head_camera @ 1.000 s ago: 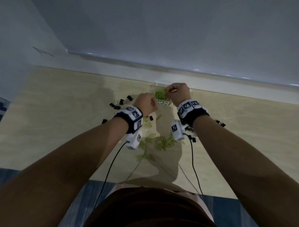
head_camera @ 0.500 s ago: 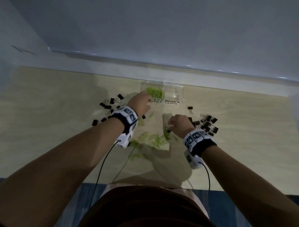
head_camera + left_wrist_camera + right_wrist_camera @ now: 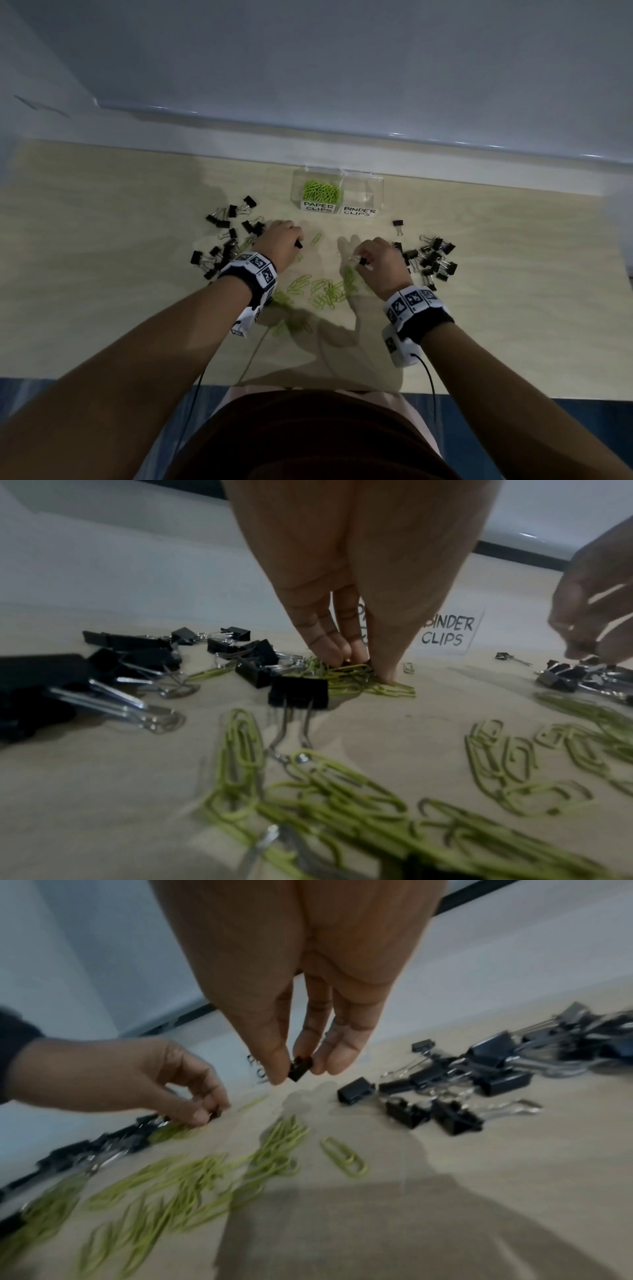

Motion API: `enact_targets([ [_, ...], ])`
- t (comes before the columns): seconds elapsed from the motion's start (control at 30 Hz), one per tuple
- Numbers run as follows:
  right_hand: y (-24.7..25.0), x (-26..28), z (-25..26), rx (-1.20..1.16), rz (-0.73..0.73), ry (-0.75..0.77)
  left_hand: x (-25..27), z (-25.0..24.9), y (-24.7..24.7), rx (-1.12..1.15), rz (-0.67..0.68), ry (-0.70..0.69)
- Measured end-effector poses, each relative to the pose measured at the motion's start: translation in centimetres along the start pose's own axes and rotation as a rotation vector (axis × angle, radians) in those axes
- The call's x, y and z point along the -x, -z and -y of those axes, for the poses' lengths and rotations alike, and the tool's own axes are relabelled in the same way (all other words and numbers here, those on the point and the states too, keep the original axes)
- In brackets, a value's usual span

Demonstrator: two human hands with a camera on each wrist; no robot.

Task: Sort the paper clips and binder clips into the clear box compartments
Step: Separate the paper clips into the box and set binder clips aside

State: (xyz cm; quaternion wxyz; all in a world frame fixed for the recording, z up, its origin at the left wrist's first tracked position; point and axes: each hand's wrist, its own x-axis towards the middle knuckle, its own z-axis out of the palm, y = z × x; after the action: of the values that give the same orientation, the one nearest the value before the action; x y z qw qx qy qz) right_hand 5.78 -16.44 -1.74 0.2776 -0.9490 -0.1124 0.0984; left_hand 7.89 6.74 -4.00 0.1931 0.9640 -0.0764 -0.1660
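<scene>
A: Where are the person's hands?

B: The right hand [image 3: 301, 1031] hangs above the pale wooden table [image 3: 513, 274], thumb and fingertips pinching a small black metal binder clip [image 3: 300, 1068]. The left hand [image 3: 279, 241] is down at the tabletop, fingers drawn together on a small black binder clip [image 3: 298, 244] among loose clips.

A: And the sorting box?

B: The clear plastic two-compartment box [image 3: 376, 192] stands at the far edge of the table. Its left compartment, labelled PAPER CLIPS, holds a heap of green paper clips [image 3: 321, 190]; the right one is labelled BINDER CLIPS.

A: What lies loose?

B: Scattered green paper clips [image 3: 325, 291] between the wrists, one cluster of black binder clips [image 3: 226, 240] on the left and another [image 3: 431, 260] on the right.
</scene>
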Motion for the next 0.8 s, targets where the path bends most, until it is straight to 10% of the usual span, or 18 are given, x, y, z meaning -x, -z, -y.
enact_targets([
  [0.4, 1.4, 1.5, -2.5, 0.108, -0.028, -0.106, -0.6, 2.4, 3.7, 0.125, -0.338, 0.121],
  [0.67, -2.3, 2.4, 1.7, 0.083, 0.189, -0.302, -0.9, -1.5, 1.4, -0.015, 0.067, -0.114],
  [0.8, -3.4, 2.2, 3.9, -0.030, 0.210, -0.116, 0.4, -2.5, -0.8, -0.163, 0.122, -0.242],
])
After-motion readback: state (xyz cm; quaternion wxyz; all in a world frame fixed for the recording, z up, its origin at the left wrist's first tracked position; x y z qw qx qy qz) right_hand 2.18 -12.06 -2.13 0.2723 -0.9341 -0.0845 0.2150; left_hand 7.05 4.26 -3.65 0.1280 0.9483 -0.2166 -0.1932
